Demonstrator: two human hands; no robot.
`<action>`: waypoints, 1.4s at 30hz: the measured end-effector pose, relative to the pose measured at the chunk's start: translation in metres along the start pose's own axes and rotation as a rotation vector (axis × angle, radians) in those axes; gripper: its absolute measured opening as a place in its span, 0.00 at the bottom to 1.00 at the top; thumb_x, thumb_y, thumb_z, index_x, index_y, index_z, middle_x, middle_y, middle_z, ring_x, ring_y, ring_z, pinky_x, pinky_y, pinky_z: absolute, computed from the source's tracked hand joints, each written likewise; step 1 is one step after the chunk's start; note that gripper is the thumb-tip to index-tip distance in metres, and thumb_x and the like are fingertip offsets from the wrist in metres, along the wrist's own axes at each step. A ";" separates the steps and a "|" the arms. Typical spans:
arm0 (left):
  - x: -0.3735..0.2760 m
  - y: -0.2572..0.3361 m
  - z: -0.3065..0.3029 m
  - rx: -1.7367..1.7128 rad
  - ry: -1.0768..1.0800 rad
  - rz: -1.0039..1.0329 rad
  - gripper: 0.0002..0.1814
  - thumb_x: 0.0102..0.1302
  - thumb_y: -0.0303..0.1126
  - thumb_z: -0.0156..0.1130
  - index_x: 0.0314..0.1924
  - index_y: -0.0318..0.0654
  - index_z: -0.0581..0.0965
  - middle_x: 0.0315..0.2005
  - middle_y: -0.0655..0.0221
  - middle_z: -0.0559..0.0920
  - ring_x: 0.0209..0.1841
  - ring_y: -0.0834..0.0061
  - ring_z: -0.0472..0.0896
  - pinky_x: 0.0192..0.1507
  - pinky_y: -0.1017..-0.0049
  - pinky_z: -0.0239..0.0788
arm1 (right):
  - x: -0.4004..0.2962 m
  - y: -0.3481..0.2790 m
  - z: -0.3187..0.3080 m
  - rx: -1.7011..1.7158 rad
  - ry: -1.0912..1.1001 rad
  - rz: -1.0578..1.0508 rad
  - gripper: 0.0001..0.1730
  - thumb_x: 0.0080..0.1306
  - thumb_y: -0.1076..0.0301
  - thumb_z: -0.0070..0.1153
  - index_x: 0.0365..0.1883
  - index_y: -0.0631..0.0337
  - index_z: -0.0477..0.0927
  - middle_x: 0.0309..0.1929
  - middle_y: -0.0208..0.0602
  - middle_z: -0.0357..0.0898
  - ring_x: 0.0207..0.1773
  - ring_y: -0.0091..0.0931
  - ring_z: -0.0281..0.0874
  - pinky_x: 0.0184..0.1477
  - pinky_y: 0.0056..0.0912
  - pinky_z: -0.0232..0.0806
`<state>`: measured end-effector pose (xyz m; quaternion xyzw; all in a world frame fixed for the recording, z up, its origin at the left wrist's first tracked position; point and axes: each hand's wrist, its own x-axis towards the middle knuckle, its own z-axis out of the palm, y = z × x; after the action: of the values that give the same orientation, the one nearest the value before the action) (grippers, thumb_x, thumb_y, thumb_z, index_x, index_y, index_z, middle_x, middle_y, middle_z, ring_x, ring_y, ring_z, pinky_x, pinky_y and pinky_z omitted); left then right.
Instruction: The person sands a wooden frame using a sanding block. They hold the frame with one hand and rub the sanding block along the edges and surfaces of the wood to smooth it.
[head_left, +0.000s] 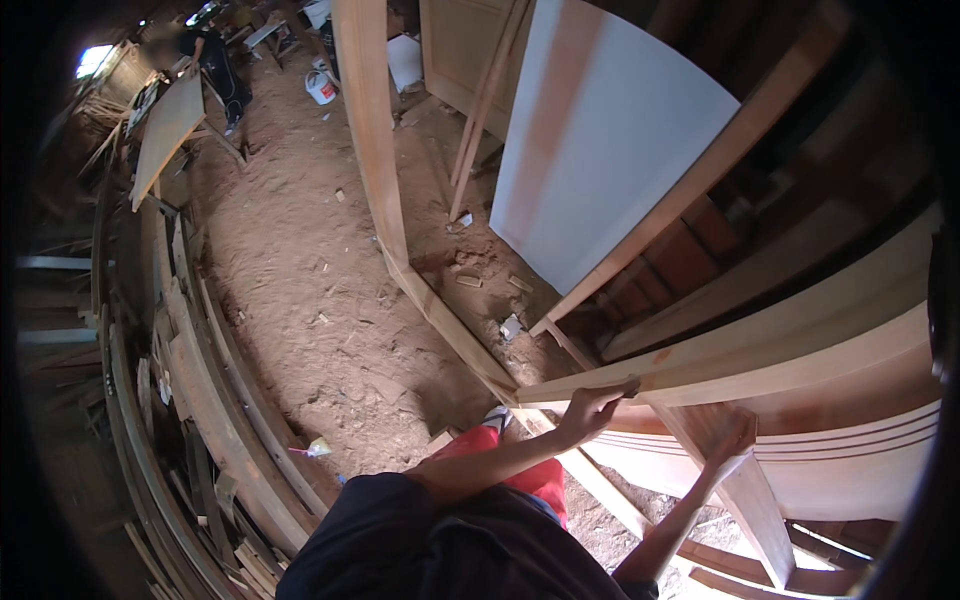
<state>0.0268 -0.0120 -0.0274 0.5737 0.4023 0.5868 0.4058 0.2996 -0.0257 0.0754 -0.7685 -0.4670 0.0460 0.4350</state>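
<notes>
My left hand (590, 414) reaches over to the edge of a pale wooden frame member (705, 382), its fingers closed around a small dark object (632, 386) that I cannot identify. To its right, my right hand (736, 437) grips the edge of a slanting wooden board (750, 502) that runs down below the frame member. Behind that board is a pale panel with several dark parallel grooves (847, 457). A long wooden beam (457, 337) passes beside my legs and meets an upright post (371, 135) at a corner.
A white panel with a brown stripe (600, 135) leans on the right. Stacked long timbers (217, 420) line the left side. Wood scraps (469, 281) lie on the dirt floor (300, 262). Far back, a person (217, 71) stands by a tilted board (171, 131), near a white bucket (320, 88).
</notes>
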 end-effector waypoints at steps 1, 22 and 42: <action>0.016 0.026 0.007 -0.052 -0.002 0.023 0.23 0.71 0.15 0.62 0.63 0.39 0.85 0.47 0.57 0.92 0.49 0.61 0.92 0.52 0.71 0.83 | 0.000 0.011 -0.001 -0.016 0.020 -0.005 0.13 0.81 0.66 0.51 0.41 0.66 0.82 0.35 0.40 0.83 0.41 0.31 0.79 0.51 0.37 0.72; 0.034 0.055 0.026 -0.241 0.107 0.132 0.28 0.68 0.10 0.62 0.64 0.43 0.86 0.52 0.58 0.91 0.50 0.65 0.92 0.53 0.69 0.84 | 0.000 0.016 -0.004 -0.155 0.031 0.018 0.17 0.81 0.60 0.53 0.45 0.68 0.83 0.33 0.51 0.83 0.36 0.37 0.76 0.46 0.43 0.71; 0.041 0.050 0.017 -0.277 0.068 0.079 0.31 0.63 0.07 0.61 0.62 0.43 0.86 0.50 0.62 0.92 0.52 0.64 0.92 0.54 0.68 0.86 | 0.001 -0.005 -0.001 -0.260 0.016 0.086 0.23 0.82 0.58 0.54 0.63 0.66 0.85 0.48 0.51 0.91 0.42 0.39 0.84 0.49 0.45 0.73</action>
<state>0.0431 0.0088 0.0340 0.5075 0.3081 0.6712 0.4439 0.2970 -0.0242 0.0801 -0.8379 -0.4323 -0.0026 0.3332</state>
